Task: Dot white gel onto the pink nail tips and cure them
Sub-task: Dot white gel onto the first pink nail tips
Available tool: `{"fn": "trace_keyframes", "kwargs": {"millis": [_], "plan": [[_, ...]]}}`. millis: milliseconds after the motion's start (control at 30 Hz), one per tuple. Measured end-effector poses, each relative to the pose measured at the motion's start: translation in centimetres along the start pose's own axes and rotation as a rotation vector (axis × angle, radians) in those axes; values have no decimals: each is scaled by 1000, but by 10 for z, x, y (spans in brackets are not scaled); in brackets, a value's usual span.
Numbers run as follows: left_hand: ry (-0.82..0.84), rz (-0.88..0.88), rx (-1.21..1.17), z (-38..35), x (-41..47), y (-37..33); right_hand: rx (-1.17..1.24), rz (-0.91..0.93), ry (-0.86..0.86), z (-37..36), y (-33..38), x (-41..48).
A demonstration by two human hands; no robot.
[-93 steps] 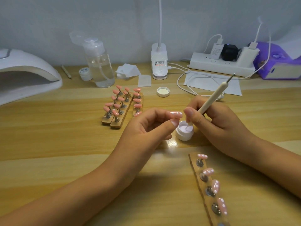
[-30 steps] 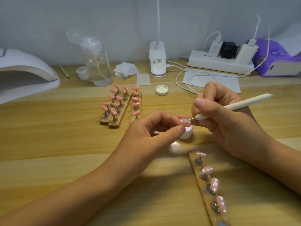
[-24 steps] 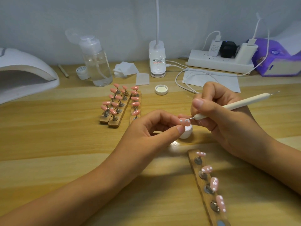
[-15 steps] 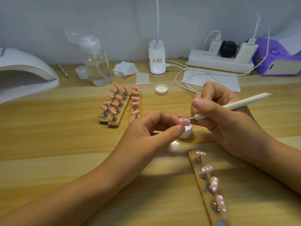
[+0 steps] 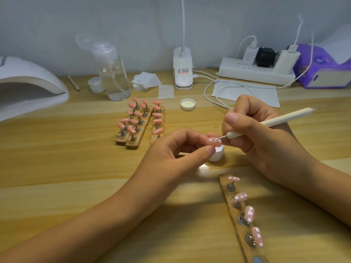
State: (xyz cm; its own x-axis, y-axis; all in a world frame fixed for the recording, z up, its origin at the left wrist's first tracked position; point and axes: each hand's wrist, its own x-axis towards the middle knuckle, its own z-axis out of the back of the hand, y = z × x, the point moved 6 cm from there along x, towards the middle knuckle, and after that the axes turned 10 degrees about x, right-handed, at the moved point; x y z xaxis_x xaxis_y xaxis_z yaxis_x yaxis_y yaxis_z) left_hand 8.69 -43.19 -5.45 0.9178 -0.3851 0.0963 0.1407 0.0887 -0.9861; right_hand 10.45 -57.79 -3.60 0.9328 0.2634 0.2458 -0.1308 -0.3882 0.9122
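Observation:
My left hand [image 5: 171, 158] pinches a pink nail tip [image 5: 214, 141] between thumb and forefinger; white dots show on it. My right hand [image 5: 266, 145] grips a white dotting pen [image 5: 275, 121], its metal point touching the held tip. Under the tip stands a small white gel pot [image 5: 216, 155], partly hidden by my fingers. A wooden strip [image 5: 241, 221] at the lower right carries several pink tips with white dots. Plain pink tips on stands sit on wooden strips [image 5: 139, 122] left of centre. The white curing lamp [image 5: 28, 86] is at the far left.
A clear pump bottle [image 5: 112, 73], a small white jar [image 5: 96, 84], cotton pads [image 5: 146, 80], a pot lid [image 5: 188, 104], a clip lamp base [image 5: 182, 69], cables and a paper sheet [image 5: 247, 92], a power strip [image 5: 256, 73] and a purple pack [image 5: 322, 71] line the back.
Three seconds ago the pen's point was in the gel pot; it has since come up to the held tip and stayed there. Over the last second nothing has visibly moved.

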Motion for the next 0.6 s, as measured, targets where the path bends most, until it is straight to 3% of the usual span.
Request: {"fn": "trace_keyframes", "kwargs": {"millis": [133, 233, 400, 600], "plan": [[12, -13, -4, -1, 0, -1, 69, 23, -5, -1, 3, 1], [8, -24, -9, 0, -1, -1, 46, 63, -132, 12, 5, 6], [-40, -37, -58, 5, 0, -1, -411, 146, -193, 19, 9, 7], [-53, -46, -60, 7, 1, 0, -594, 156, -84, 9, 4, 2]]}}
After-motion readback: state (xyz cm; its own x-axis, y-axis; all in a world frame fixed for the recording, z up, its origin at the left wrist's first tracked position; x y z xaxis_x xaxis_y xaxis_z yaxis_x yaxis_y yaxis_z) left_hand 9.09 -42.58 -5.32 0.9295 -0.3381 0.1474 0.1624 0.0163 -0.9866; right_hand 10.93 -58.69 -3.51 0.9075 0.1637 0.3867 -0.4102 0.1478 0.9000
